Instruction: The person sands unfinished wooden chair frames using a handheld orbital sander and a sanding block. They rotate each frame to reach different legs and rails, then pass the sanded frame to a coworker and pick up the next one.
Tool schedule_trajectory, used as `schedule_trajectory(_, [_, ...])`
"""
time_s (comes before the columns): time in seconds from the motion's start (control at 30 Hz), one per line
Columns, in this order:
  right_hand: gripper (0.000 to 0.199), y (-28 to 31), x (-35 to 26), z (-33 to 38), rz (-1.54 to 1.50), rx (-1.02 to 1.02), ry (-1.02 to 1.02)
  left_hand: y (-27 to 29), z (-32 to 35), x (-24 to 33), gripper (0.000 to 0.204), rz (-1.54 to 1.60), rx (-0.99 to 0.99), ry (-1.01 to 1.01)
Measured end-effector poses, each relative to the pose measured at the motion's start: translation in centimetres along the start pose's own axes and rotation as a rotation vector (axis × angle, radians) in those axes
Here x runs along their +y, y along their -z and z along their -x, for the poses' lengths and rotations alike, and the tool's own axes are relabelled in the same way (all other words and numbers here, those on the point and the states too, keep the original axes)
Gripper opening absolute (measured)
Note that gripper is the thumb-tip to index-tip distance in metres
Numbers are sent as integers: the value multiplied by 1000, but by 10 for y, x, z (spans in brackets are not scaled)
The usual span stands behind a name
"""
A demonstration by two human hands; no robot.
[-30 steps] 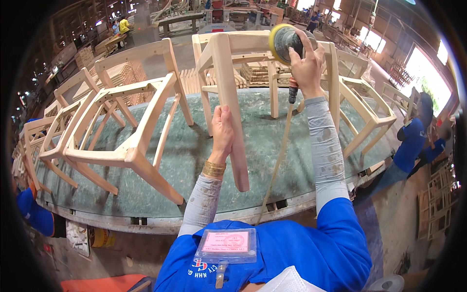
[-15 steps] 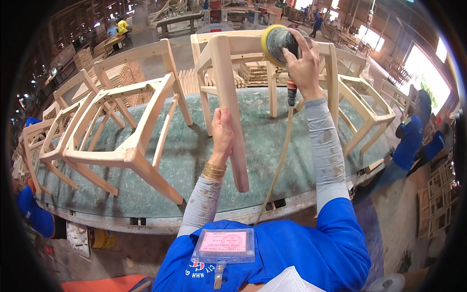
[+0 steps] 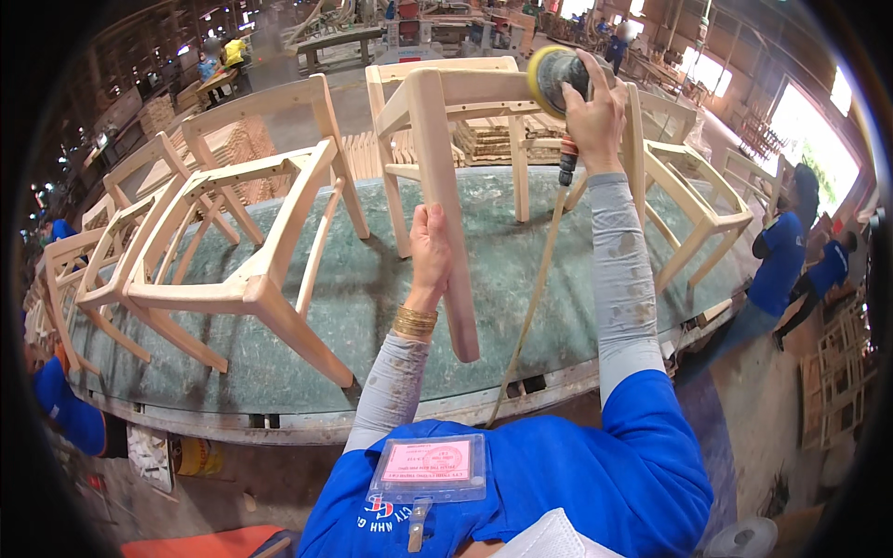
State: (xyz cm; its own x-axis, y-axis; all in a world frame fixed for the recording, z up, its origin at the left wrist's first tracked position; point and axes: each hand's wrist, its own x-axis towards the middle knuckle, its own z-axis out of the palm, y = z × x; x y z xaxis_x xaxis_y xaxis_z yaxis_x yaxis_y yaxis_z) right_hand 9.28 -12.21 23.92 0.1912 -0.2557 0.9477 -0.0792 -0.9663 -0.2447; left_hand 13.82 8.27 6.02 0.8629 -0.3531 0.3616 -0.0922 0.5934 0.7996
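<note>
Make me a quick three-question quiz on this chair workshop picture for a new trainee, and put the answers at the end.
1. Which of the person's own hands is on the chair leg?
2. Fill in: The right hand holds a round sander with a (blank) pad.
3. True or false: A hose hangs down from the sander's handle end.

Key:
1. The left hand.
2. Yellow.
3. True.

Smudged grey arm sleeves point(image 3: 625, 279) meet a blue shirt point(image 3: 577, 465); gold-coloured bangles point(image 3: 414, 322), a clear-cased pink badge point(image 3: 428, 468) and a white face mask point(image 3: 566, 539) show.
</note>
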Motion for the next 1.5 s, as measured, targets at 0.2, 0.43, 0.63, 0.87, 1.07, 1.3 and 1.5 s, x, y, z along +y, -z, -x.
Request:
schedule_trajectory(0.2, [52,-7,-15,14,-157,0,98,4,2,1,28,-24,12,-9])
schedule_trajectory(0.43, [52,-1,-9,25,-157,7,80,1,7,6,28,-25,10,25])
schedule_trajectory(0.63, [53,12,6,22,-90,11,-42,0,4,1,26,-13,14,33])
schedule_trajectory(0.87, [61,46,41,148,-111,-262,-175,11,-11,-17,40,-46,34,-10])
schedule_trajectory(1.07, [72,30,52,347,-73,-922,-567,-2,-2,8,56,-115,114,152])
schedule_trajectory(1.3, [63,62,84,420,-187,-1074,-780,-1,-9,12,61,-343,55,132])
schedule_trajectory(1.5, [29,88,265,395,75,-554,-794,3,-11,15,62,-300,53,121])
